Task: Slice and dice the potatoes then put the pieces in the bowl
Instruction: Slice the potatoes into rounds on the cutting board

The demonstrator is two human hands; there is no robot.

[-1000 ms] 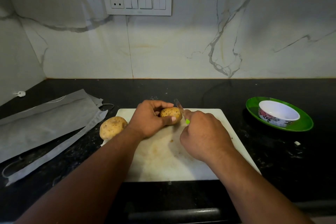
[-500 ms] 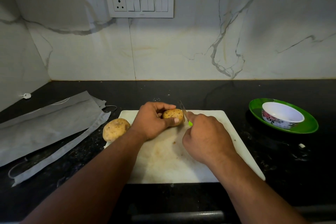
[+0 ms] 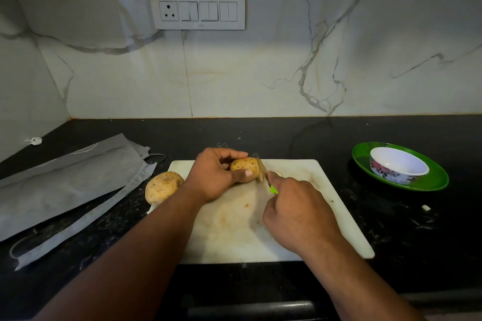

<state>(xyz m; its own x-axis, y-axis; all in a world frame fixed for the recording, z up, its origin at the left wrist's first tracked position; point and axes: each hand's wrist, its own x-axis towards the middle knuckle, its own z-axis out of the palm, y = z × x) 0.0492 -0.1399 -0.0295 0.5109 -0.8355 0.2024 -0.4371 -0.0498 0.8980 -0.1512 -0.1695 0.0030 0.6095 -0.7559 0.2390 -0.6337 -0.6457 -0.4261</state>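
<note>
- The left hand is grasping a small speckled yellow-brown potato on the white rectangular cutting board.
- The right hand is gripping a green-handled knife, its blade touching the potato's right end.
- A second, bigger potato is lying at the board's left edge.
- The white flowered bowl is sitting on a green round plate, well apart to the right.

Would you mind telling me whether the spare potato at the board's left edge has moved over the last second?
No. The spare potato keeps its place at the left edge of the board, beside the grey bag; only the camera shifted.
</note>
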